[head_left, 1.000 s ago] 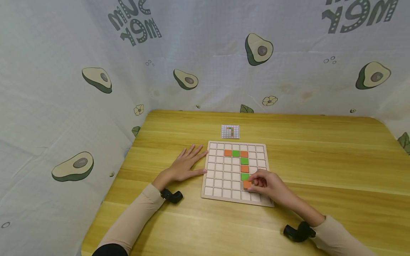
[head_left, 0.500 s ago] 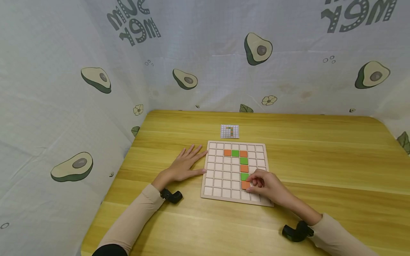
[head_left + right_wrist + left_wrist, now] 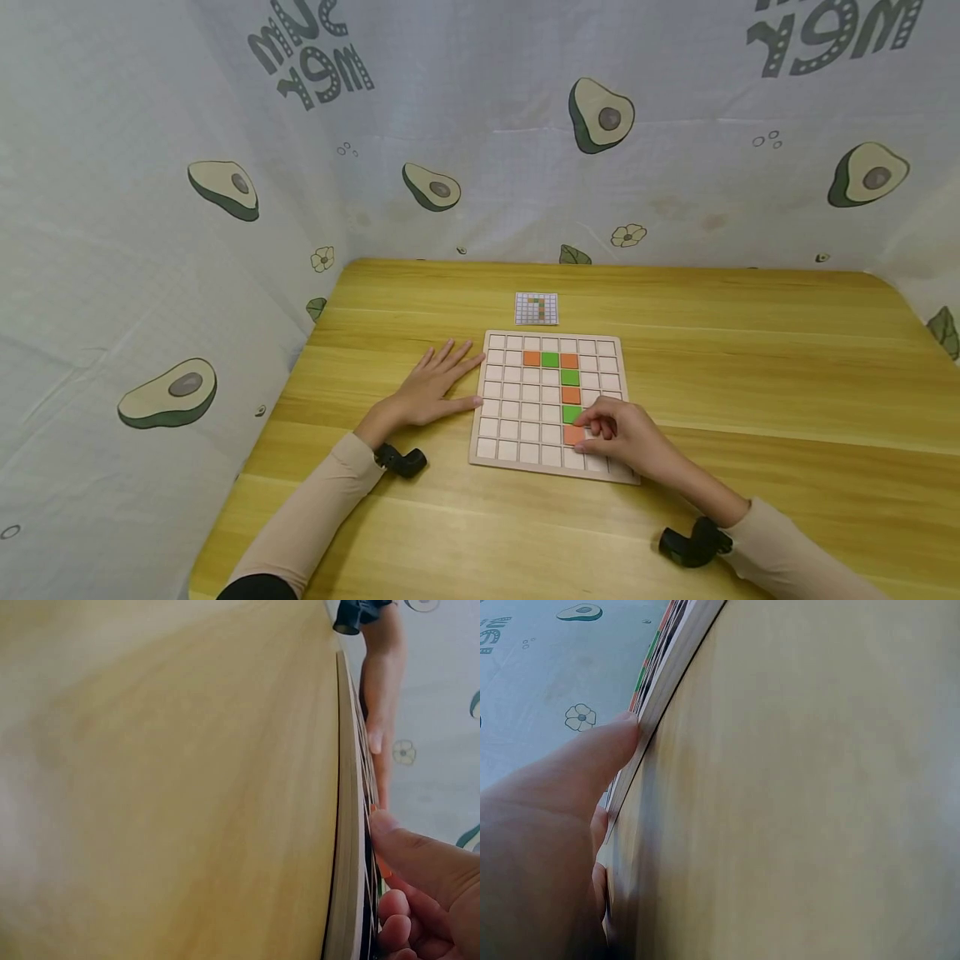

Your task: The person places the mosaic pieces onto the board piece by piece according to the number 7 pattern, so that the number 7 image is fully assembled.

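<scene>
A square wooden grid board (image 3: 517, 471) lies on the table. Orange and green tiles alternate in its cells, in a short row near the top and a column down from that row's right end. My right hand (image 3: 628, 433) is at the column's lower end, thumb and index finger pinching the edges of the lowest orange tile (image 3: 573, 436). In the right wrist view this orange tile (image 3: 384, 868) shows beside the thumb, at the board's surface. My left hand (image 3: 435, 390) lies spread flat on the table, thumb and index fingertips touching the board's left edge.
A small card (image 3: 536, 308) printed with a coloured grid lies behind the board. The wooden table (image 3: 750, 358) meets a white curtain (image 3: 510, 100) with avocado prints at the back and left. Black wrist devices (image 3: 688, 546) sit on both wrists.
The orange tile in my right hand has shifted slightly left and now sits squarely over the cell below the lowest green tile. My left hand stays put.
</scene>
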Demonstrator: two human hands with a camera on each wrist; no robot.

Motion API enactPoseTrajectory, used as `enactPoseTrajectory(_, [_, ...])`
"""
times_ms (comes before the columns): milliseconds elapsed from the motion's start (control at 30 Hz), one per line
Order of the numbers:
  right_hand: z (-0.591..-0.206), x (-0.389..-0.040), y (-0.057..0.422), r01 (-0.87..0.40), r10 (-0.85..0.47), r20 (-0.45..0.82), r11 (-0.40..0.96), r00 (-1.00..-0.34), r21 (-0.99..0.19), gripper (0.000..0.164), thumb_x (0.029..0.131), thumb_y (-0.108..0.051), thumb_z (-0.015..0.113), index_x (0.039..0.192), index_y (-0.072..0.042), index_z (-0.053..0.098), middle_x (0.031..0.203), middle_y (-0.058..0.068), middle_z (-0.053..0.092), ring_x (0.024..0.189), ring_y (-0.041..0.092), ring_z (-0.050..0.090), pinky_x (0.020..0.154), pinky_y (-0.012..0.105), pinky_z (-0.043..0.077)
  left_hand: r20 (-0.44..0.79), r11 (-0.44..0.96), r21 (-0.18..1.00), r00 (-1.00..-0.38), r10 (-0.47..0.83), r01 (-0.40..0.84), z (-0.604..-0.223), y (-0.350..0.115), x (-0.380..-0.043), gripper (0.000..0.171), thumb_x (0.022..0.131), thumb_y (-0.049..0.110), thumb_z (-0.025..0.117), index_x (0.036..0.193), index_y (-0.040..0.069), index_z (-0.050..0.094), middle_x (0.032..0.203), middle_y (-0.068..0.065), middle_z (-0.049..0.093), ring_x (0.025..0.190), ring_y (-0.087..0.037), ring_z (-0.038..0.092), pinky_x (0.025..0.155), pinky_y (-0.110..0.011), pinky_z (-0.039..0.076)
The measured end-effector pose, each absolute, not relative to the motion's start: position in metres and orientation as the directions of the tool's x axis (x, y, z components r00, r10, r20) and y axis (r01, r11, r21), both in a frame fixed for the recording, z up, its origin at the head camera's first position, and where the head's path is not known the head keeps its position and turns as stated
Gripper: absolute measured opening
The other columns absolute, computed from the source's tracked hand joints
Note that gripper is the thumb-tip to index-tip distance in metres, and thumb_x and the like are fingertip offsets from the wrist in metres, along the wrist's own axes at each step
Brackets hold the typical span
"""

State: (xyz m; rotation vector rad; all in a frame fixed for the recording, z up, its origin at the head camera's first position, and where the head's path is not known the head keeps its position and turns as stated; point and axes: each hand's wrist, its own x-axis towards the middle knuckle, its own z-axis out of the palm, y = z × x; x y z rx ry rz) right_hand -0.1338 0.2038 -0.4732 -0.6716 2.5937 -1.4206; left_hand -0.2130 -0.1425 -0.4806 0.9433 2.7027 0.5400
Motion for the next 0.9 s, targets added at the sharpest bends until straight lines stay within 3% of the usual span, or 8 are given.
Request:
enactPoseTrajectory(367, [-0.472, -0.135, 0.204, -0.284, -0.414, 0.07, 0.482, -0.907, -0.829, 0.02, 0.077, -0.006, 0.086, 0.092, -0.004, 0.073, 0.074, 0.0, 0.053, 0.065, 0.013, 0.045, 0.054, 0.022, 0.036, -0.098, 0.728, 0.408, -0.766, 0.635, 0.551, -0.482, -0.143, -0.215, 0.076, 0.1, 0.061, 0.045, 0.162, 0.029, 0.013, 0.167, -0.004, 0.003, 0.152, -0.028, -0.006, 0.119, -0.052, -0.006])
enactPoseTrajectory(633, [-0.466, -0.138, 0.213, -0.262, -0.367, 0.101, 0.42, -0.925, -0.869, 0.016, 0.085, -0.008, 0.08, 0.098, -0.001, 0.073, 0.074, 0.0, 0.055, 0.063, 0.01, 0.047, 0.052, 0.021, 0.04, -0.116, 0.734, 0.409, -0.767, 0.631, 0.542, -0.481, -0.143, -0.215, 0.077, 0.099, 0.063, 0.043, 0.162, 0.031, 0.012, 0.167, -0.003, 0.002, 0.152, -0.027, -0.006, 0.119, -0.05, -0.006])
enactPoseTrajectory(900, [-0.445, -0.148, 0.238, -0.356, -0.289, 0.231, 0.526, -0.929, -0.772, 0.03, 0.089, -0.01, 0.076, 0.115, 0.001, 0.067, 0.093, 0.005, 0.065, 0.083, 0.016, 0.055, 0.07, 0.021, 0.046, -0.08, 0.705, 0.509, -0.789, 0.61, 0.494, -0.477, -0.145, -0.218, 0.075, 0.099, 0.059, 0.049, 0.161, 0.027, 0.02, 0.166, -0.006, 0.012, 0.152, -0.029, 0.001, 0.12, -0.05, -0.001])
